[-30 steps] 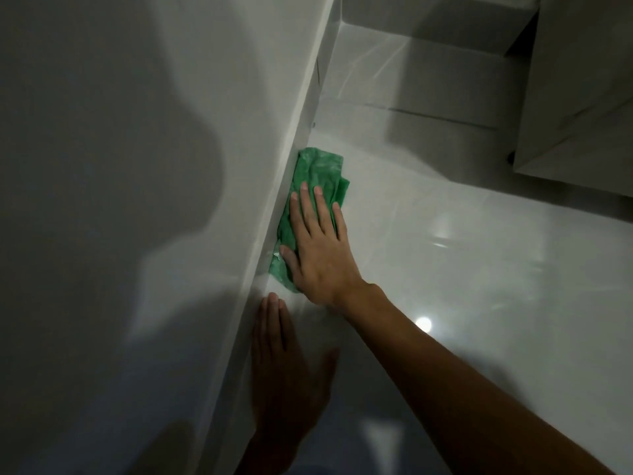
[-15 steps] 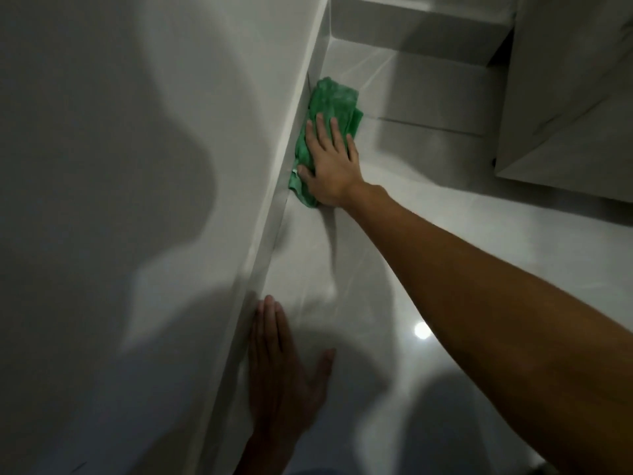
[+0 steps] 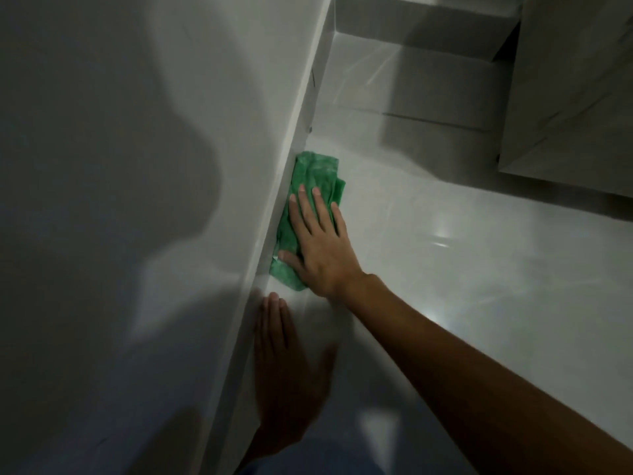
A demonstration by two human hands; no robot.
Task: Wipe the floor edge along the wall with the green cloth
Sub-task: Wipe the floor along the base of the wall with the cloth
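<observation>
A folded green cloth (image 3: 313, 180) lies on the glossy white floor (image 3: 462, 255), pressed up against the skirting at the foot of the white wall (image 3: 154, 234). My right hand (image 3: 320, 245) lies flat on the cloth's near half, fingers spread and pointing away from me, thumb toward the wall. Its far end sticks out past my fingertips. My left hand (image 3: 287, 375) rests flat on the floor in shadow, closer to me, beside the skirting, holding nothing.
The skirting (image 3: 274, 241) runs diagonally from bottom centre to the top. A grey cabinet or box (image 3: 568, 97) stands at the upper right, with a low step or ledge (image 3: 421, 25) across the far end. Ceiling light reflects off the floor tiles.
My right hand has pulled the cloth back toward me along the skirting from its far reach half a second ago. My left hand stays planted on the floor.
</observation>
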